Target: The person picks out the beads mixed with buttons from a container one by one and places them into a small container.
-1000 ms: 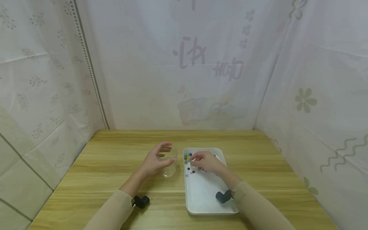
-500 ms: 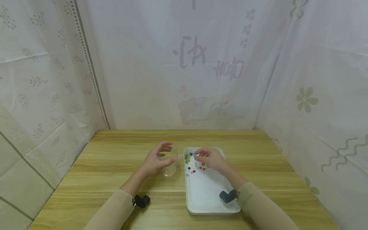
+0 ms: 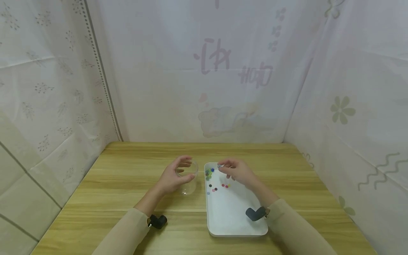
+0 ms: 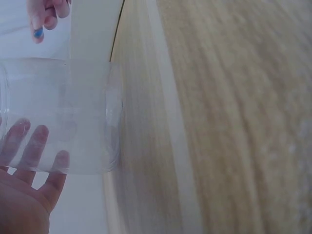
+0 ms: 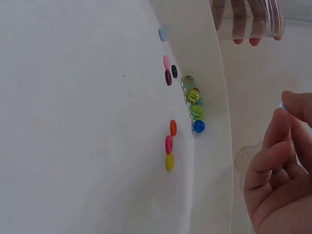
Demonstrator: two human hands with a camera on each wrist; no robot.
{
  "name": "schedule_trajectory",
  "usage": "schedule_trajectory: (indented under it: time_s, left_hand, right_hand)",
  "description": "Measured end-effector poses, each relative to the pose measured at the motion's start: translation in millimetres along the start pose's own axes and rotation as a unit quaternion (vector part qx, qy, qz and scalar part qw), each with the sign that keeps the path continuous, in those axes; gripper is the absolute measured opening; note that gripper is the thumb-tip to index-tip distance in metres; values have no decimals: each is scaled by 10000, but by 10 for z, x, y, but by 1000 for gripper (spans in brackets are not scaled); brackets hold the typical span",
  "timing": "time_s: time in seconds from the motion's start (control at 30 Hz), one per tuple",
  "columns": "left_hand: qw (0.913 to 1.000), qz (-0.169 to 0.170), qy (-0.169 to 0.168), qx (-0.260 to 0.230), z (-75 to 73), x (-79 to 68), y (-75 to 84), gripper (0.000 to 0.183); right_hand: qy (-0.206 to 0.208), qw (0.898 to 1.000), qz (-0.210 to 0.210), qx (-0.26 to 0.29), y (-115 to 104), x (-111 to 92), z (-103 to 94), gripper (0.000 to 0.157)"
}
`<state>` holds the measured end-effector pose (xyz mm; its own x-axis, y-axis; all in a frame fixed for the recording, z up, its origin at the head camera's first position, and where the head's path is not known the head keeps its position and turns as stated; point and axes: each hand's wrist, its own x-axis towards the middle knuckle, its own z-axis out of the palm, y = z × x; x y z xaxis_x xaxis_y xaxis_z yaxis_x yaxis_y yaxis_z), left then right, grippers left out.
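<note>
My left hand (image 3: 171, 180) holds a clear plastic jar (image 3: 190, 186) round its side. The jar stands upright on the table, open at the top. Above the far end of a white tray (image 3: 236, 219), my right hand (image 3: 239, 172) pinches a small blue marble (image 4: 38, 32) between thumb and forefinger; the fingertips cover most of it. Inside the tray, a row of glass marbles (image 5: 193, 95) lies along the wall nearest the jar, with a dark blue marble (image 5: 199, 126) at one end. Several flat buttons, among them a pink button (image 5: 169, 145) and a yellow button (image 5: 169, 162), lie apart from the marbles.
The wooden table (image 3: 127, 184) carries the jar and the tray side by side, with a narrow gap between them. The tray has a low raised rim. Patterned cloth (image 3: 159, 88) hangs behind the table and along both sides.
My right hand has risen from among the marbles and moved slightly away and to the right, bringing the blue marble up. More buttons have come into sight. The left hand and jar stay in place.
</note>
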<state>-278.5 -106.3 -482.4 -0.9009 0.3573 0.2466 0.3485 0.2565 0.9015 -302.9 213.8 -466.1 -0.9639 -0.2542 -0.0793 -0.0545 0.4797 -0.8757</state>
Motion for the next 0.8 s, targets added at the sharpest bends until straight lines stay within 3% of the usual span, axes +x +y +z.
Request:
schedule_trajectory:
  time_s: [0.37, 0.8]
  left_hand:
    - [10000, 41, 28, -9, 10, 8, 2, 66]
    - [9999, -26, -24, -113, 6, 12, -23, 67]
  right_hand:
    - [24, 9999, -119, 51, -148, 23, 27, 33]
    - [-141, 9977, -666, 9, -378, 9, 56, 38]
